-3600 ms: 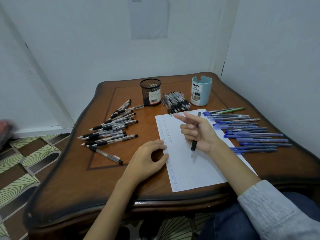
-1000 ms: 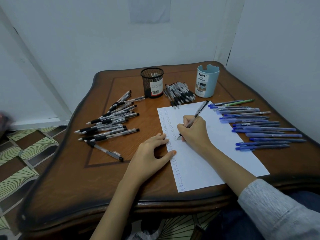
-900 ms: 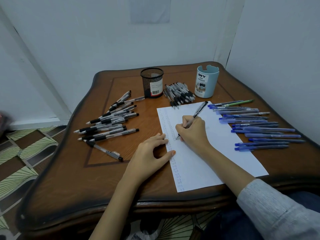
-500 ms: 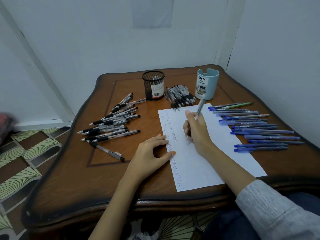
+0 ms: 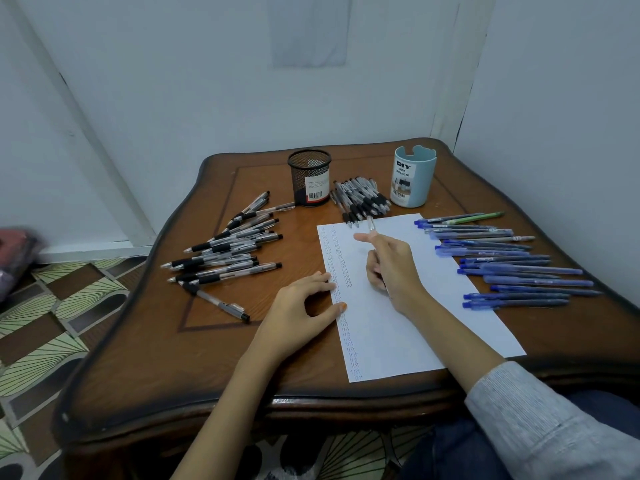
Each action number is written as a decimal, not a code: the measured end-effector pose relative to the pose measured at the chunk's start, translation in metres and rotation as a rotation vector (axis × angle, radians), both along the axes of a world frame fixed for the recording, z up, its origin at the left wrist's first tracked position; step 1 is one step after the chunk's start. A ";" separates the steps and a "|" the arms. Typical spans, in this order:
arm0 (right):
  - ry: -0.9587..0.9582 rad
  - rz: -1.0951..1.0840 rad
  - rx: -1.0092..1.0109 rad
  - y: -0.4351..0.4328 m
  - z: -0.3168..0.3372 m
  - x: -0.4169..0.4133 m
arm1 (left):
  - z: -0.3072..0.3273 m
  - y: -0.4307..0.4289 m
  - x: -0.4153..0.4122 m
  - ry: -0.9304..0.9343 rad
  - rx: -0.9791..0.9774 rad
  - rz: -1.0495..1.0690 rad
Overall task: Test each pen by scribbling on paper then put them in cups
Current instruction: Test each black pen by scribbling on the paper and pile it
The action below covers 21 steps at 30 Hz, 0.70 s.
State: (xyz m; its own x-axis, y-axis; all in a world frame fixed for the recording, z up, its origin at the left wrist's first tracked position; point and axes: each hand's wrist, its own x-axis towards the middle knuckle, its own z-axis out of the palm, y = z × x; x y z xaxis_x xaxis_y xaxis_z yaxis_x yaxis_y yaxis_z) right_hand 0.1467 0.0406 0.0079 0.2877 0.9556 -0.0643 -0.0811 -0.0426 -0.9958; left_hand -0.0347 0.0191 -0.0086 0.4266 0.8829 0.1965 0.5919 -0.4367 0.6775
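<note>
Gripping a pen (image 5: 371, 224), the right hand (image 5: 393, 268) hovers over the middle of the paper (image 5: 381, 341). Its fingers (image 5: 372, 271) are curled round the barrel, index stretched out to the left. The pen's clear end pokes up past the knuckles; the tip is hidden behind the hand, so I cannot tell whether it touches the sheet.

The left hand (image 5: 299, 311) rests on the tabletop (image 5: 225, 368) at the paper's left edge. Fingers are loosely bent and hold nothing, with fingertips and thumb touching the edge of the sheet. Columns of small scribbles (image 5: 334, 261) run down the paper's left side.

The black mesh cup (image 5: 309, 176) stands upright at the back of the tabletop, left of centre. The blue cup (image 5: 414, 176) stands upright at the back right, its label reading "DIY DESK ORGANIZER". No pens stick out of either cup.

A heap of black pens (image 5: 360, 200) lies between the two cups, just behind the paper's top edge. More black-grip pens (image 5: 228, 251) lie spread out left of the paper, and one loose pen (image 5: 214, 301) lies just in front of them. A row of blue pens (image 5: 512, 265) lies right of the paper, with a green pen (image 5: 474, 218) at the far end of that row.

A grey sleeve (image 5: 540, 420) covers the right forearm. Patterned floor tiles (image 5: 52, 306) show at left.
</note>
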 end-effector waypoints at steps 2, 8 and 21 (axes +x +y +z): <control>-0.010 0.001 -0.004 0.000 0.001 -0.001 | 0.000 0.000 0.001 0.025 -0.004 -0.006; 0.019 0.018 -0.135 0.011 0.001 -0.001 | -0.001 0.003 0.002 0.114 -0.012 -0.048; -0.706 -0.142 0.071 0.096 0.034 0.042 | -0.007 0.017 -0.001 0.069 -0.031 -0.019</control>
